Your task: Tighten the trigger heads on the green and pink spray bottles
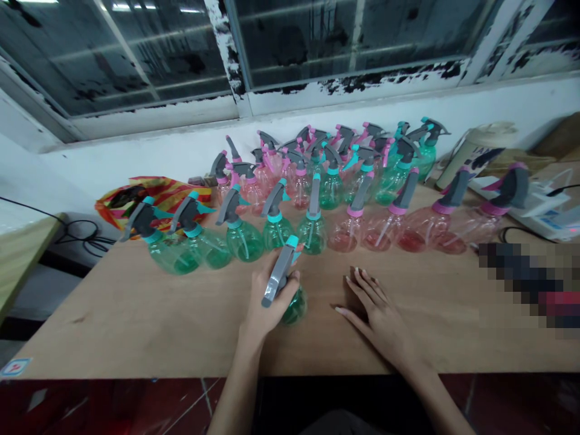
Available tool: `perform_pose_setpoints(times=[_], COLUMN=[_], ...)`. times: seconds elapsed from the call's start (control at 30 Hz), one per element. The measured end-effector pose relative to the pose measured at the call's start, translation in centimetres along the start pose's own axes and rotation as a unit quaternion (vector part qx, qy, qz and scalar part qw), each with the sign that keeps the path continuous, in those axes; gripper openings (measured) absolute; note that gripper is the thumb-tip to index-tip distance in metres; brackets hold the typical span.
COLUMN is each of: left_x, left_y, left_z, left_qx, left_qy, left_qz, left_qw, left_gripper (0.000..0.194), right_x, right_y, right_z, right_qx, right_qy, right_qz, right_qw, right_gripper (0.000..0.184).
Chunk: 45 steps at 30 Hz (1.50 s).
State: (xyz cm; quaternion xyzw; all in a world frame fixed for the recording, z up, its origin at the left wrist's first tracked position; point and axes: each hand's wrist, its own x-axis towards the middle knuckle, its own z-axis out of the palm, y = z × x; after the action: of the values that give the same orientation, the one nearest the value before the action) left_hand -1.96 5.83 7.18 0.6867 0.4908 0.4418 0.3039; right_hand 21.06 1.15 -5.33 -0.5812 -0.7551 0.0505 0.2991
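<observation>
My left hand (267,293) is wrapped round a green spray bottle (296,307) with a grey and teal trigger head, near the front middle of the table. Its fingers hide the bottle's neck. To the right, my right hand (380,317) lies on the wooden table (149,326) with fingers stretched out, holding nothing. Just beyond both hands runs a row of spray bottles: several green ones (244,243) with teal collars on the left, several pink ones (343,232) with pink collars on the right.
More pink and green spray bottles (332,188) crowd together by the wall. A red and yellow bag (174,192) lies at the back left, near a coiled black cable (86,237). At the right stand a large pale bottle (473,151) and a white device (539,211).
</observation>
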Motion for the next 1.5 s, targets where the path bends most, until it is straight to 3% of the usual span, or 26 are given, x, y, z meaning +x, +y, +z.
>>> perform_pose_setpoints(times=[0.23,0.43,0.63,0.87,1.03,1.23,1.5], left_x=[0.1,0.2,0.4,0.3,-0.2,-0.4,-0.5], left_y=[0.2,0.3,1.2,1.2,0.7,0.1,-0.1], left_z=[-0.4,-0.2,0.0,0.1,0.4,0.7,0.8], left_qx=[0.006,-0.011,0.036,0.034,0.024,0.028,0.019], left_qy=[-0.031,-0.045,-0.018,-0.010,0.002,0.016,0.022], left_qz=[0.004,0.017,0.041,0.037,0.035,0.036,0.040], left_qw=[1.000,0.999,0.998,0.999,0.999,0.999,0.999], left_gripper=[0.054,0.040,0.011,0.015,0.026,0.032,0.032], right_x=[1.9,4.3,3.6,1.8,0.7,-0.8,-1.5], right_y=[-3.4,-6.5,-7.2,-7.4,-6.0,-4.0,-3.7], right_z=[-3.1,-5.1,-4.2,-2.9,-1.9,-0.5,0.7], right_qx=[0.103,0.152,0.168,0.173,0.144,0.075,0.006], right_qy=[-0.069,-0.067,-0.056,-0.081,-0.082,-0.041,0.009], right_qz=[0.003,-0.025,-0.018,0.012,0.017,-0.007,-0.063], right_qw=[0.992,0.986,0.984,0.981,0.986,0.996,0.998], right_gripper=[0.075,0.077,0.079,0.076,0.075,0.070,0.067])
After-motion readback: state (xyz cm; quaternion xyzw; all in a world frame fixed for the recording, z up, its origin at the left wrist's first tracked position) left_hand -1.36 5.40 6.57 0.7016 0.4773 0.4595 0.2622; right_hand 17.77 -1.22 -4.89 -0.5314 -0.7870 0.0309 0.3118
